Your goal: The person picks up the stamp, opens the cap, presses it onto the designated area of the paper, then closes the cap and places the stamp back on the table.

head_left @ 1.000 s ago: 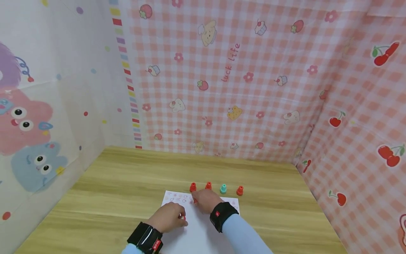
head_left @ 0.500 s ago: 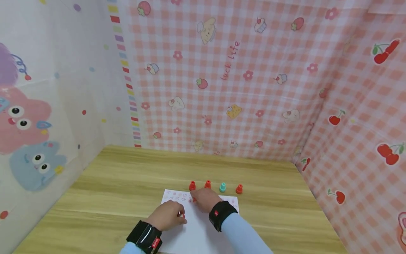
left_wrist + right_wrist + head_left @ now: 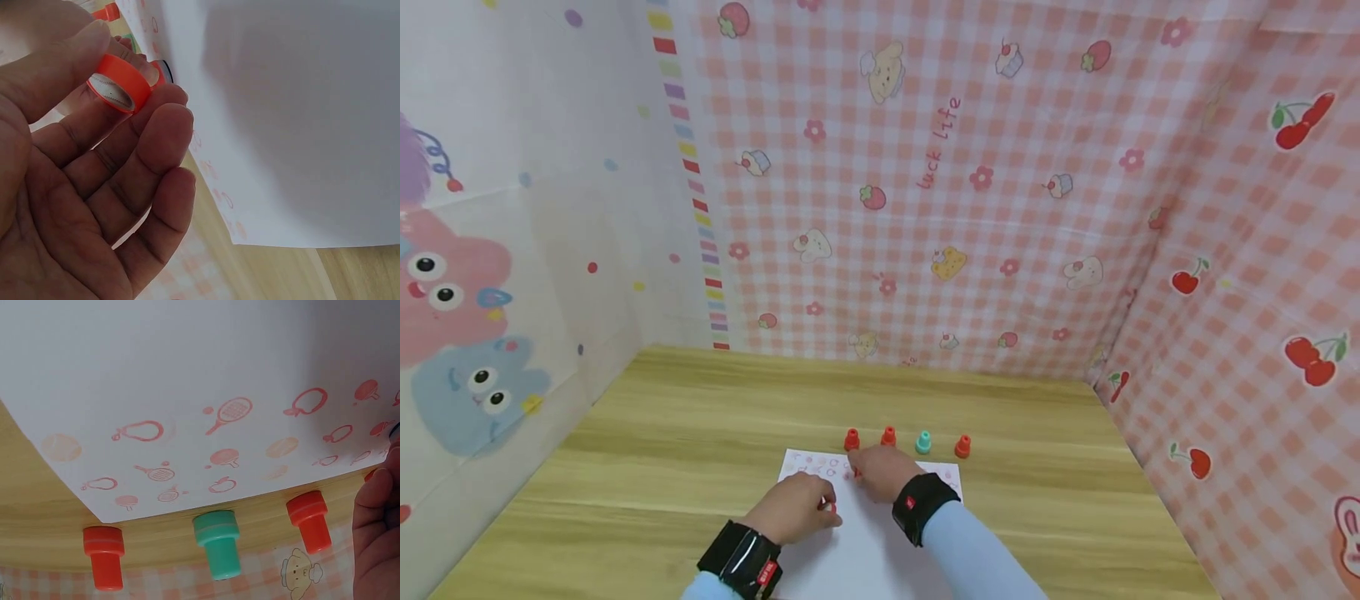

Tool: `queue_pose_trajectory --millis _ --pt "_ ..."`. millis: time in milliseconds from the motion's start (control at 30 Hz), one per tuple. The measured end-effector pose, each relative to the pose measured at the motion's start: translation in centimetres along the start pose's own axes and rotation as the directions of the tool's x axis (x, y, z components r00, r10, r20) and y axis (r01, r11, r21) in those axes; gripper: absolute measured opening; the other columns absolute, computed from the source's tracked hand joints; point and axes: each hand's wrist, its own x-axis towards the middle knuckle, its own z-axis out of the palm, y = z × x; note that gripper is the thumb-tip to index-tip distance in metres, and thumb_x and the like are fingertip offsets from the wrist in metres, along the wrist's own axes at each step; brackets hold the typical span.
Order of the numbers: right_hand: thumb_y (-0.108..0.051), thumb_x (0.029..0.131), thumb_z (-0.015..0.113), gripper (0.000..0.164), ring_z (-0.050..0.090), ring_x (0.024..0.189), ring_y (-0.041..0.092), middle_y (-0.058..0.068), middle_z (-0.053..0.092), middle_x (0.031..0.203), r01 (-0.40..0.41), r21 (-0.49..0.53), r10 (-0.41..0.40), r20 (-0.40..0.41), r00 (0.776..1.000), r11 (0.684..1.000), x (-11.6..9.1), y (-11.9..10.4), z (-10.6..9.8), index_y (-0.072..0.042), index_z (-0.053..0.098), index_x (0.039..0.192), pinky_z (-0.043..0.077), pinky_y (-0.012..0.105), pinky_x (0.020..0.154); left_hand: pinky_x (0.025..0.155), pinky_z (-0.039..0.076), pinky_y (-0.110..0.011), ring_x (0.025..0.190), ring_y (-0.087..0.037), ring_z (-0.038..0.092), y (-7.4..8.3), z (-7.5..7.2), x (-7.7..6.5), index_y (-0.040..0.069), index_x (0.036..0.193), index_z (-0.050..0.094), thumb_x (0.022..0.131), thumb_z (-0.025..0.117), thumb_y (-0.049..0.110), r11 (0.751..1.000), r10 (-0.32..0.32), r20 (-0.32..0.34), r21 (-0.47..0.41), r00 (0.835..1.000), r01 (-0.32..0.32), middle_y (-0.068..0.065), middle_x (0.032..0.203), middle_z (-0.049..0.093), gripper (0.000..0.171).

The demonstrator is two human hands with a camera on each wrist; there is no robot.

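Note:
In the left wrist view, an orange-red stamp cap [image 3: 128, 81] is pinched between thumb and index finger of my left hand [image 3: 793, 508], its hollow side showing. That hand is over the left part of a white sheet of paper [image 3: 868, 554]. My right hand [image 3: 883, 472] grips a small red stamp [image 3: 856, 472] at the sheet's far edge; the fingers hide most of it. Its dark-rimmed end is at the paper, though contact cannot be made out. Reddish and pale orange prints [image 3: 234, 409] of rackets, balls and fruit-like outlines run in rows along that edge.
Beyond the paper, a row of upright stamps stands on the wooden table [image 3: 625, 467]: red stamps [image 3: 963, 447] and a teal stamp [image 3: 923, 442]. Patterned cloth walls [image 3: 985, 225] enclose the table at the back and both sides.
The head view has shifted slightly. Both hands keep nearly the same place and hold on the cap and the stamp.

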Motion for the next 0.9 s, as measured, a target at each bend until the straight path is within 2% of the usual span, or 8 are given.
queue_pose_trajectory --millis 167,267,400,500,600,700,900 --pt "-0.016 0.085 0.071 0.014 0.052 0.063 0.016 0.0 0.063 0.074 0.015 0.034 -0.014 -0.022 1.0 0.999 -0.2 0.4 -0.5 -0.016 0.062 0.095 0.05 0.027 0.062 0.054 0.043 -0.028 0.058 -0.008 0.049 0.0 -0.1 0.1 0.008 0.076 0.07 0.073 0.077 0.024 1.0 -0.008 -0.013 0.004 1.0 0.008 0.004 0.064 0.063 0.017" --pt "-0.017 0.087 0.069 0.011 0.053 0.066 0.015 0.0 0.064 0.077 0.01 0.136 -0.001 -0.062 0.998 0.991 -0.7 0.9 -0.9 -0.015 0.063 0.096 0.051 0.027 0.065 0.054 0.042 -0.028 0.058 -0.008 0.049 0.1 -0.2 0.2 0.007 0.079 0.071 0.075 0.076 0.024 1.0 -0.017 -0.009 0.001 1.0 0.017 0.004 0.064 0.063 0.018" --pt "-0.022 0.089 0.066 0.015 0.054 0.069 0.015 0.0 0.063 0.08 -0.019 0.3 0.062 -0.134 0.989 0.954 -1.4 1.9 -1.5 -0.013 0.062 0.1 0.051 0.028 0.068 0.053 0.041 -0.028 0.058 -0.009 0.047 0.2 -0.4 0.4 0.007 0.084 0.072 0.077 0.075 0.024 1.0 -0.028 -0.03 0.002 0.999 0.028 0.005 0.063 0.061 0.019" --pt "-0.024 0.09 0.066 0.019 0.053 0.071 0.016 0.001 0.062 0.081 -0.045 0.378 0.107 -0.145 0.984 0.925 -1.8 2.5 -1.7 -0.011 0.06 0.103 0.05 0.03 0.067 0.054 0.04 -0.028 0.058 -0.009 0.047 0.2 -0.5 0.6 0.007 0.084 0.072 0.078 0.075 0.023 1.0 -0.029 -0.058 0.002 0.998 0.029 0.004 0.063 0.059 0.018" --pt "-0.025 0.09 0.065 0.025 0.054 0.074 0.017 0.003 0.062 0.085 -0.092 0.448 0.162 -0.121 0.979 0.889 -2.3 2.8 -1.7 -0.01 0.059 0.109 0.05 0.032 0.07 0.054 0.04 -0.029 0.058 -0.011 0.047 0.2 -0.5 0.8 0.005 0.084 0.071 0.079 0.075 0.021 1.0 -0.027 -0.083 -0.008 0.996 0.026 0.003 0.062 0.057 0.017" --pt "-0.026 0.09 0.065 0.028 0.054 0.075 0.018 0.004 0.061 0.087 -0.148 0.524 0.229 -0.093 0.969 0.839 -2.9 2.8 -1.6 -0.009 0.057 0.11 0.049 0.032 0.069 0.055 0.04 -0.03 0.058 -0.012 0.046 0.2 -0.4 1.0 0.003 0.085 0.07 0.079 0.075 0.018 0.999 -0.042 -0.11 -0.027 0.993 0.039 0.003 0.062 0.056 0.017" --pt "-0.024 0.09 0.065 0.019 0.052 0.072 0.019 0.004 0.059 0.084 -0.205 0.69 0.339 -0.063 0.939 0.694 -4.3 2.4 -1.4 -0.011 0.057 0.1 0.044 0.031 0.061 0.056 0.044 -0.029 0.06 -0.01 0.05 0.4 -0.3 1.2 0.005 0.08 0.067 0.077 0.076 0.012 0.997 -0.048 -0.203 -0.066 0.978 0.035 0.002 0.066 0.06 0.013"
